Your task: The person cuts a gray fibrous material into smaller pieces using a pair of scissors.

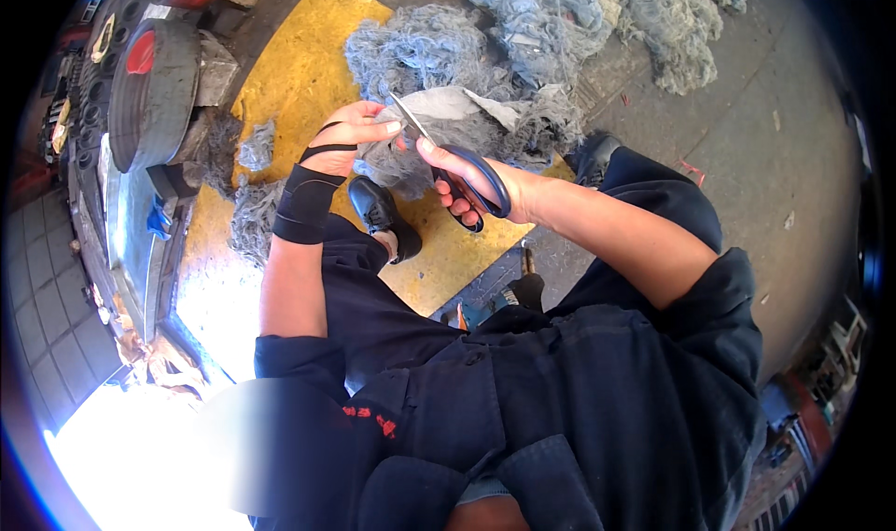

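My right hand (457, 178) grips a pair of scissors (408, 116) by the dark looped handles. The blades point up and left, parted only slightly if at all. My left hand (353, 132), wearing a black wrist wrap (306, 202), is closed beside the blades, thumb toward them. What sits between its fingertips is too small to tell. Just behind both hands lies a pale grey cloth (448, 102) on a tangled mass of grey fibre (546, 125). The cloth's left edge comes up to my left fingertips.
Heaps of blue-grey fibre (420, 50) spread over the yellow floor plate (289, 74) ahead. Another fibre pile (667, 27) lies at the far right. Machinery with a dark rounded part (159, 92) stands at left. My shoe (378, 214) rests on the yellow surface. A brown-handled tool (527, 260) is below.
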Demonstrator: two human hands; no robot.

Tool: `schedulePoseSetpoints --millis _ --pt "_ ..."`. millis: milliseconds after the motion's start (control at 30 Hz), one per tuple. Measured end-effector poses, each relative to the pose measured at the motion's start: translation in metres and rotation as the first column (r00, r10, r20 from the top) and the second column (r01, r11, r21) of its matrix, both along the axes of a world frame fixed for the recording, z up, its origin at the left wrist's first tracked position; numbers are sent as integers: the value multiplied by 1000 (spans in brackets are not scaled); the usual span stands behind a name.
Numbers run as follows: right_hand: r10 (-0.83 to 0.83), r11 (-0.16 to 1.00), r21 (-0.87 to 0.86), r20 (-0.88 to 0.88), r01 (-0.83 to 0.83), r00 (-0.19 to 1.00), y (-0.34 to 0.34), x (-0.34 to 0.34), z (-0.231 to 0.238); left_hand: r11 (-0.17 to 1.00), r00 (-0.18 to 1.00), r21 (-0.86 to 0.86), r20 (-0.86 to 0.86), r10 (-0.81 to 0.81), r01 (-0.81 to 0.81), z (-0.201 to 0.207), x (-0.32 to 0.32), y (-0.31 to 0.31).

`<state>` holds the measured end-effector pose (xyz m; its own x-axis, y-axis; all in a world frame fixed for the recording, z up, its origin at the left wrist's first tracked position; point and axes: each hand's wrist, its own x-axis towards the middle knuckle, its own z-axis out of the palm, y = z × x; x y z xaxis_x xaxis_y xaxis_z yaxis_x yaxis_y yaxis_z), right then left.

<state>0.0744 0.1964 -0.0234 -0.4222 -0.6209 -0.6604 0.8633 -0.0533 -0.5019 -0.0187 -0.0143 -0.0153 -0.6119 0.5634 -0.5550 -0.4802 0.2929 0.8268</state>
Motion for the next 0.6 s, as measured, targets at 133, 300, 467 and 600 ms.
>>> schedulePoseSetpoints --millis 133,300,467,600 --pt "12 998 67 -10 -11 1000 4 -1 4 1000 1000 -10 7 -28 28 1 -3 1" --pt "41 988 152 -87 -27 995 7 -1 6 999 1000 -47 -5 -9 8 -1 -3 -6" --pt "54 985 171 -161 -26 985 11 -2 4 1000 997 -17 -77 -21 20 0 -4 -5" --pt "97 985 161 -179 -68 979 11 -4 1 999 999 25 -13 -35 35 5 -2 -3"
